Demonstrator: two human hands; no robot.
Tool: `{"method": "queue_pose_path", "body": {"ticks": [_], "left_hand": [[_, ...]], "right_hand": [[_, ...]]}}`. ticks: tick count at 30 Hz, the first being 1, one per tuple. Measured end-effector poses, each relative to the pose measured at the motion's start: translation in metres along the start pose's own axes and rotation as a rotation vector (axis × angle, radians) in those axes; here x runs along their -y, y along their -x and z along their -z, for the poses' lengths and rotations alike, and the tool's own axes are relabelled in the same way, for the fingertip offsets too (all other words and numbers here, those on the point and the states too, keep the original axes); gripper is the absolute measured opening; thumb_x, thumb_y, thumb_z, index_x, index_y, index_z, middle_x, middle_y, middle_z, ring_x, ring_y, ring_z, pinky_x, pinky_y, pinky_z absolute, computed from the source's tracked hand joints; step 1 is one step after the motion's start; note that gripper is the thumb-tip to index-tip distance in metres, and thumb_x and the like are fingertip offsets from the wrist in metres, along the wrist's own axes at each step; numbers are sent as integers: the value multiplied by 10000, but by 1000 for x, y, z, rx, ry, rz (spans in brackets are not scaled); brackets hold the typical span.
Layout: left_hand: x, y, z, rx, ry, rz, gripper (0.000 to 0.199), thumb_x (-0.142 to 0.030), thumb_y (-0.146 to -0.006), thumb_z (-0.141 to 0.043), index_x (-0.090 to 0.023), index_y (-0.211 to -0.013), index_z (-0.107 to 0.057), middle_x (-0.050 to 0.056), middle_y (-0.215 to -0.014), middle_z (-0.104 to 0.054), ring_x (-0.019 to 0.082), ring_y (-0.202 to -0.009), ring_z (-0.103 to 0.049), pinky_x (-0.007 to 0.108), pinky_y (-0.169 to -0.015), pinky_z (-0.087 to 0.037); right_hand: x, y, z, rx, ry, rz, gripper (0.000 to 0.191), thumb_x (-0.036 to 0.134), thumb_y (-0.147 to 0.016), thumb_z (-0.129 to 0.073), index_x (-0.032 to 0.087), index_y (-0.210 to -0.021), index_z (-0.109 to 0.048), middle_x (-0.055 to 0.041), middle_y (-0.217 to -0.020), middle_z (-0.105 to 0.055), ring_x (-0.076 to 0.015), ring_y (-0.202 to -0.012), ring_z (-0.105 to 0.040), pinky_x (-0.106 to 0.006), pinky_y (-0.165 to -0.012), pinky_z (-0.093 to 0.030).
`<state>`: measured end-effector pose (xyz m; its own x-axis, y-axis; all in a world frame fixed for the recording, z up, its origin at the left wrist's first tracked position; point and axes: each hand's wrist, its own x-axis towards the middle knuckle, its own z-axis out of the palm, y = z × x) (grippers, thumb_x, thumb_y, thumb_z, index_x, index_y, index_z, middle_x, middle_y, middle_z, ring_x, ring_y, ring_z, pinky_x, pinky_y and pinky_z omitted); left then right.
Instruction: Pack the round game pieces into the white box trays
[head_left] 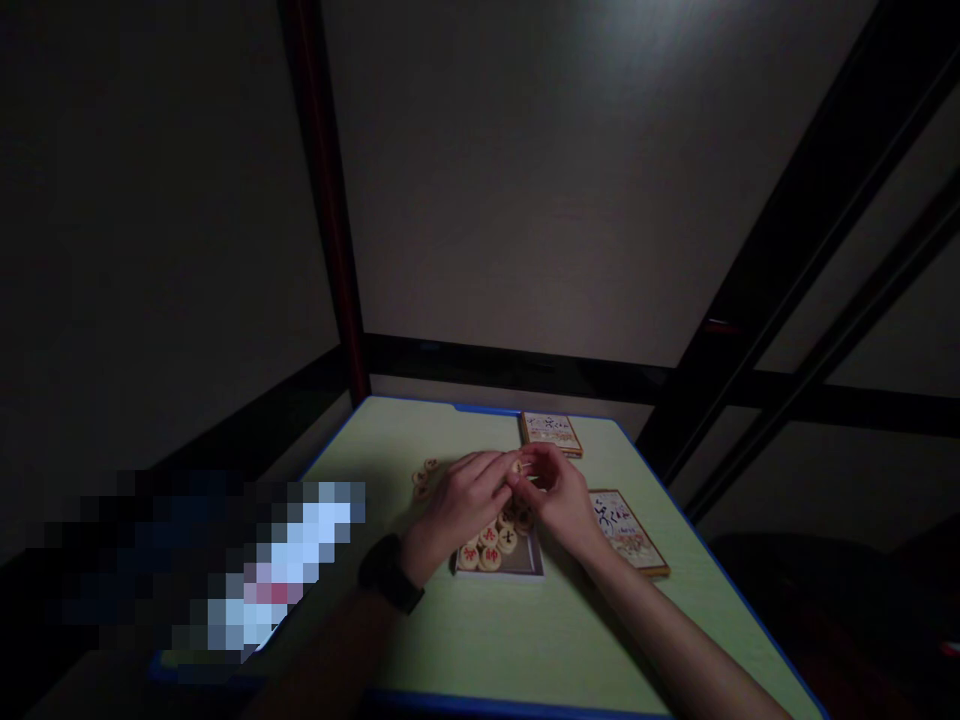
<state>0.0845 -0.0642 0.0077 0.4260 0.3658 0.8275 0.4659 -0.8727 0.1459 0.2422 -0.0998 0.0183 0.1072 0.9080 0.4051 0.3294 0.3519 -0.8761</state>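
My left hand (472, 492), with a dark watch (391, 574) on its wrist, reaches over a shallow tray (517, 573) with its fingers bent together. Its fingertips meet my right hand (556, 492) around a small round xiangqi piece (517, 467). The thumb and index finger of my right hand are pinched at that piece. Several wooden xiangqi pieces (490, 558) with red or dark characters lie in the tray, partly hidden under my hands. A few more loose pieces (430, 466) sit on the table, left of my left hand.
A pale green table (450, 640) with a blue edge carries everything. Two flat printed boxes lie to the right, one box (552, 432) at the back and one box (631, 532) beside my right forearm. A blurred bright object (289, 560) lies at the left edge. Walls stand behind the table.
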Motion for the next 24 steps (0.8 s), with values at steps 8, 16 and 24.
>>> {"method": "queue_pose_path", "body": {"ticks": [8,16,24], "left_hand": [[-1,0,3,61,-22,-50,394,-86,-890,-487,-187,-1257,-585,79,-1025,-697,185,-925,-671,329,-865,-585],[-1,0,2,25,28,-23,349,-101,-903,-498,-188,-1225,-598,81,-1075,-701,181,-976,-672,330,-915,-576],[-3,-1,3,34,-6,-11,345,-78,-877,-494,-186,-1181,-616,70,-1023,-704,181,-943,-680,319,-881,-588]], "right_hand": [[11,3,2,25,180,103,199,265,-805,-618,210,-995,-598,-51,-891,-724,-197,-786,-681,-330,-734,-556],[12,3,3,-16,183,98,289,330,-806,-650,220,-1064,-581,-29,-822,-724,-190,-728,-690,-321,-698,-562],[12,4,3,-1,184,106,336,262,-791,-660,219,-1113,-571,-61,-937,-736,-207,-810,-710,-358,-772,-577]]}}
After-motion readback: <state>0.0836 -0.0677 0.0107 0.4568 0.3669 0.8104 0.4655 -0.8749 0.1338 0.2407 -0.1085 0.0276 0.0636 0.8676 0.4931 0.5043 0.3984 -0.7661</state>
